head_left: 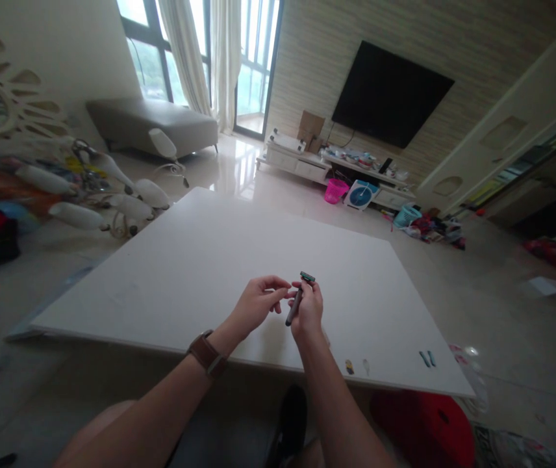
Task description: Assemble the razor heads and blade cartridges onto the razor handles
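Note:
A razor with a dark handle and a green-edged head is held upright over the white board. My right hand is wrapped round its handle. My left hand, with a brown watch on the wrist, has its fingers curled and pinched together, fingertips touching the razor just below the head. Both hands hover above the board's near middle.
Small items lie near the board's front right edge: two tiny pieces and a pair of blue pieces. A red object sits under that corner. A white chandelier lies at the left, a TV and cabinet beyond.

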### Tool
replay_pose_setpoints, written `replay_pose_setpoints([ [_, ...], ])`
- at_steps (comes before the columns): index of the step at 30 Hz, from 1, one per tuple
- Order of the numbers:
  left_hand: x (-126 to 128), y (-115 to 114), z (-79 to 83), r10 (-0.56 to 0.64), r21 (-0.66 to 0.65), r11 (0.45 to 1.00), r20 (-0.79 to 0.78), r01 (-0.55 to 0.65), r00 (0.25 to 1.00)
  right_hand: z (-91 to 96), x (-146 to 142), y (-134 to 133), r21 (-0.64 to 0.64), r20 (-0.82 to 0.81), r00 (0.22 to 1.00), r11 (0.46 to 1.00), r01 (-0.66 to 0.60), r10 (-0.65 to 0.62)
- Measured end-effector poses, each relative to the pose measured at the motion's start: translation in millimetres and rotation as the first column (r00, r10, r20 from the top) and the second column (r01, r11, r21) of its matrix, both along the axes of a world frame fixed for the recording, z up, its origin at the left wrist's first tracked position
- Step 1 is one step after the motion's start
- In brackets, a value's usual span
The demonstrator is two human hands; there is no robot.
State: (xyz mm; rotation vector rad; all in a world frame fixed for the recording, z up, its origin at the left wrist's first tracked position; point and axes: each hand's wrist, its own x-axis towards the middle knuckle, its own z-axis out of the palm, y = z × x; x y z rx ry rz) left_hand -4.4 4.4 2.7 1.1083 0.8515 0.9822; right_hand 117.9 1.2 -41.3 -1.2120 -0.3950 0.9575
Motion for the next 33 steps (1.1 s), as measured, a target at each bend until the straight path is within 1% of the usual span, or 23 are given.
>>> replay_pose_setpoints([
  [5, 3.1, 1.3, -2.1, -0.023, 0.012, 1.0, -0.03, 0.024, 0.999, -12.6, -9.1, 10.7, -0.079, -0.068, 0.996, 0.996, 0.047, -0.053],
  [10, 5.4, 8.5, -1.2, -0.014, 0.028, 1.0, 0.004, 0.014, 1.0, -19.2, -11.3, 24.3, -0.056, -0.13, 0.991, 0.998, 0.021, -0.028],
  [15, 8.9, 13.7, -1.6, 0.023, 0.018, 1.0, 0.063, -0.024, 0.998, -12.7, -8.3, 29.5, -0.017, -0.212, 0.977, 1.0, -0.019, 0.015],
  [17, 10.4, 14.3, -3.1, 0.039, -0.013, 0.999, 0.092, -0.038, 0.995, -6.7, -8.6, 28.5, 0.03, -0.234, 0.971, 0.998, -0.051, 0.057],
  [19, 11.5, 13.7, -4.7, 0.068, -0.062, 0.996, 0.142, -0.059, 0.987, 0.1, -10.3, 25.7, 0.081, -0.223, 0.969, 0.993, -0.089, 0.105],
  [23, 12.1, 8.2, -5.2, 0.152, -0.163, 0.98, 0.267, -0.111, 0.952, 12.1, -15.3, 15.1, 0.17, -0.175, 0.969, 0.974, -0.147, 0.177],
  [26, 11.3, 2.5, -4.3, 0.17, -0.174, 0.977, 0.298, -0.122, 0.939, 15.3, -16.6, 5.1, 0.241, -0.103, 0.969, 0.95, -0.197, 0.226],
  [29, 10.5, -1.6, -5.0, 0.168, -0.168, 0.979, 0.314, -0.119, 0.934, 15.3, -15.2, -4.9, 0.267, 0.037, 0.969, 0.931, -0.247, 0.246],
  [31, 10.2, -2.6, -6.5, 0.178, -0.162, 0.978, 0.307, -0.134, 0.935, 16.3, -13.9, -10.9, 0.263, 0.166, 0.961, 0.929, -0.26, 0.222],
  [33, 9.7, -2.3, -8.4, 0.191, -0.156, 0.976, 0.289, -0.151, 0.938, 18.8, -13.4, -15.2, 0.254, 0.298, 0.936, 0.93, -0.266, 0.186],
])
